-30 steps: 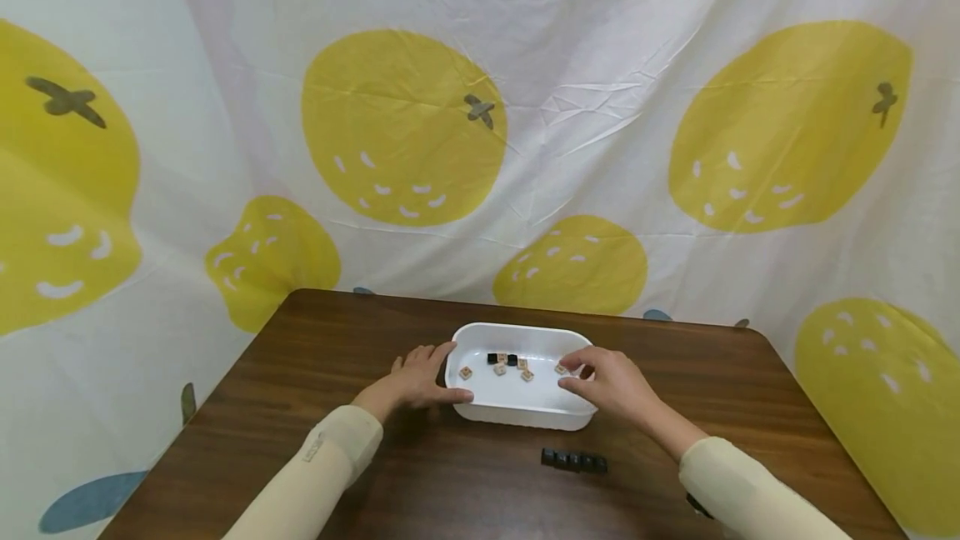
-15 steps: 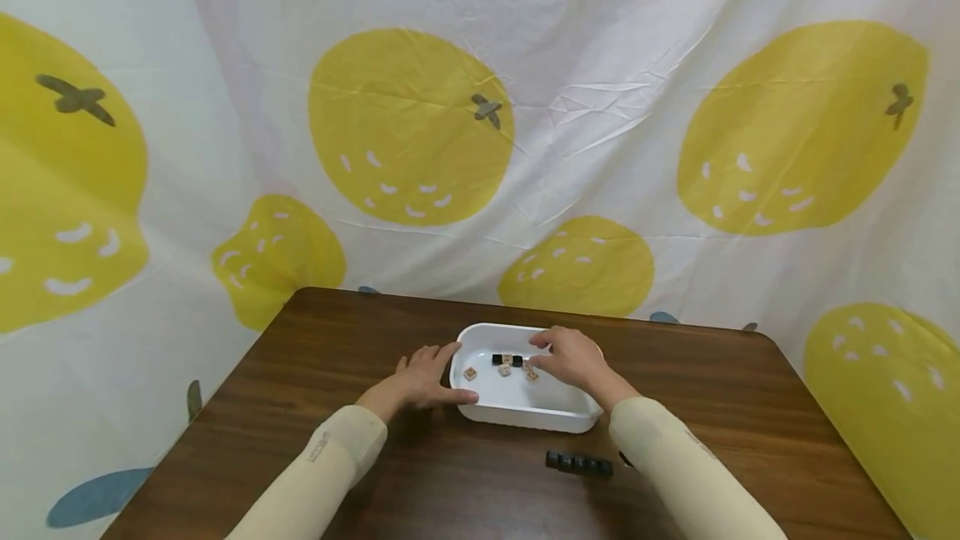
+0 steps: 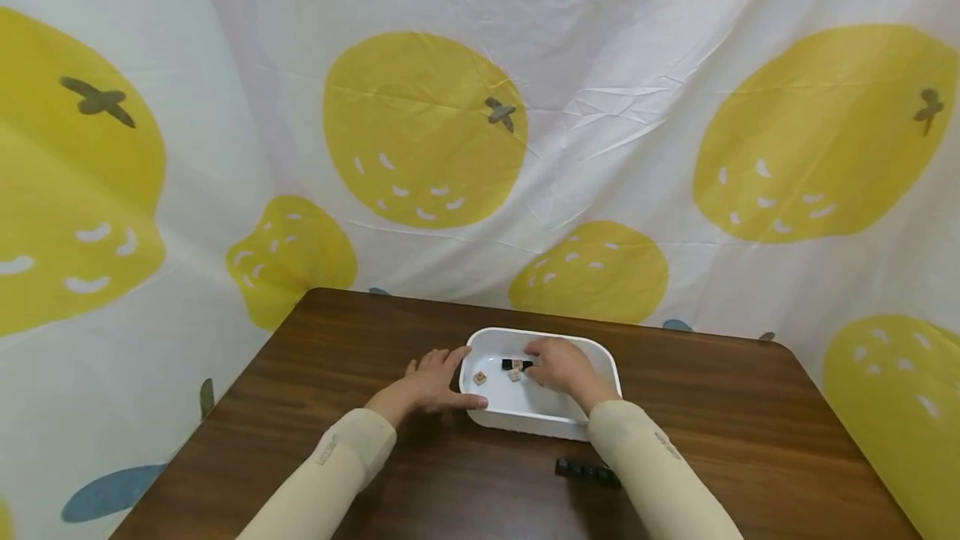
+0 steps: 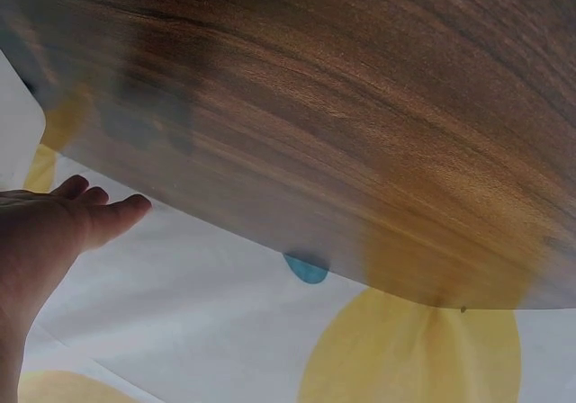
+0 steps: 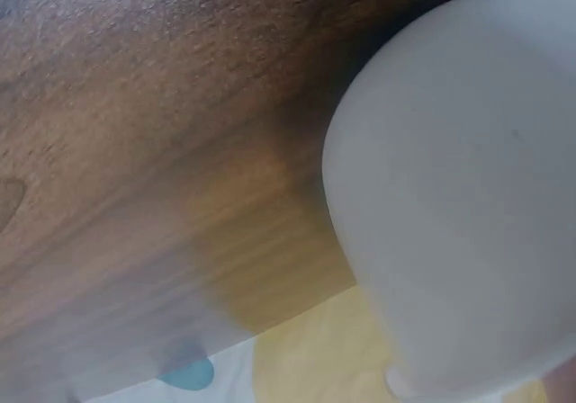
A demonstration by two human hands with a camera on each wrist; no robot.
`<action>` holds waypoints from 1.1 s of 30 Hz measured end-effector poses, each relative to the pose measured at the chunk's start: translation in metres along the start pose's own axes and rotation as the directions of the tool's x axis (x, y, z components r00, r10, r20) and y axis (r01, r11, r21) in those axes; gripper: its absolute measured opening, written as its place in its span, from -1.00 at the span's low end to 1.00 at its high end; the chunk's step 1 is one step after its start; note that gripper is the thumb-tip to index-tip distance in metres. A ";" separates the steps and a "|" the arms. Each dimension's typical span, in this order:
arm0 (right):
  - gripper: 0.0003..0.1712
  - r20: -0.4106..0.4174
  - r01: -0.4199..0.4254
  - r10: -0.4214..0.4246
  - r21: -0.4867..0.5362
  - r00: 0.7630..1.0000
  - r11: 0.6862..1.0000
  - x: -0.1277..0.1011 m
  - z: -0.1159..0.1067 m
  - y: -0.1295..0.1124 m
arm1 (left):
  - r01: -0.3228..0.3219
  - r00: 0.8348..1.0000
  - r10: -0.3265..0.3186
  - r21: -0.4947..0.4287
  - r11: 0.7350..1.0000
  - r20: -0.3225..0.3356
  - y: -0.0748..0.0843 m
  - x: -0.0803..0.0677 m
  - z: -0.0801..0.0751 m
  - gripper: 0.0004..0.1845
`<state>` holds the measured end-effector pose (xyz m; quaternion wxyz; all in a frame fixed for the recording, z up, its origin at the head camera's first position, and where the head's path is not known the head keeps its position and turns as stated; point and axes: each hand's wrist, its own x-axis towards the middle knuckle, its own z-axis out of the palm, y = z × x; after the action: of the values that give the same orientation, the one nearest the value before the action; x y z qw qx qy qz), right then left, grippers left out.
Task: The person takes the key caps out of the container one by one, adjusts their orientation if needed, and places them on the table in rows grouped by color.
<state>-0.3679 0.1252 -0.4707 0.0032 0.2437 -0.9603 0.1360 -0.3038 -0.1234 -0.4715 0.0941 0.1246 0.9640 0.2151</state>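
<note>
Now right hand (image 3: 553, 365) reaches into white tub (image 3: 607, 357) mid-bench, fingers over the small tiles (image 3: 514, 374) (grip hidden, cannot tell); left hand (image 3: 429, 379) lies flat, steadying tub's left wall. Likely picking step; next needs a clean pinch.

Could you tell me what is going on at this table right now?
A person in cream sleeves works at a white tub on a brown wooden table. The left hand rests against the tub's left end. The right hand reaches inside among small tan tiles and black tiles; whether it grips one cannot be seen. A row of black tiles lies in front of the tub.
</note>
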 end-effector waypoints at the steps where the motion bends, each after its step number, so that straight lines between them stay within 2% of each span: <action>1: -0.63 -0.003 0.009 -0.009 -0.007 1.000 1.000 0.000 0.001 0.000 | 0.001 1.000 -0.001 -0.001 1.000 0.001 0.000 0.000 0.000 0.09; 8: -0.69 -0.057 0.035 -0.036 -0.027 0.998 0.999 0.001 0.008 0.001 | 0.001 1.000 -0.001 0.003 1.000 -0.012 -0.004 0.000 0.000 0.09; 12: -0.79 -0.103 0.047 -0.053 -0.069 0.993 0.997 0.002 0.011 0.001 | -0.004 1.000 0.004 0.003 1.000 -0.015 -0.005 0.000 0.000 0.08; 15: -0.89 -0.116 0.037 -0.049 -0.098 0.992 0.995 0.002 0.013 -0.001 | -0.002 1.000 0.002 0.008 1.000 -0.012 -0.004 0.000 0.001 0.08; 22: -0.92 -0.114 0.016 -0.031 -0.126 0.993 0.992 -0.001 0.017 -0.004 | -0.006 1.000 0.006 0.003 1.000 -0.010 -0.001 0.000 0.002 0.07; 26: -0.93 -0.122 0.028 -0.040 -0.103 0.992 0.994 -0.001 0.018 -0.003 | 0.002 1.000 -0.002 0.005 1.000 -0.004 -0.001 0.001 0.002 0.07; 33: -0.81 -0.170 0.045 -0.042 0.016 0.985 0.999 0.000 0.017 0.001 | 0.016 1.000 -0.016 0.000 1.000 -0.002 -0.004 0.002 0.002 0.07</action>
<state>-0.3675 0.1219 -0.4874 0.0855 0.2521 -0.9496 0.1656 -0.3063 -0.1252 -0.4752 0.0950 0.1167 0.9651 0.2143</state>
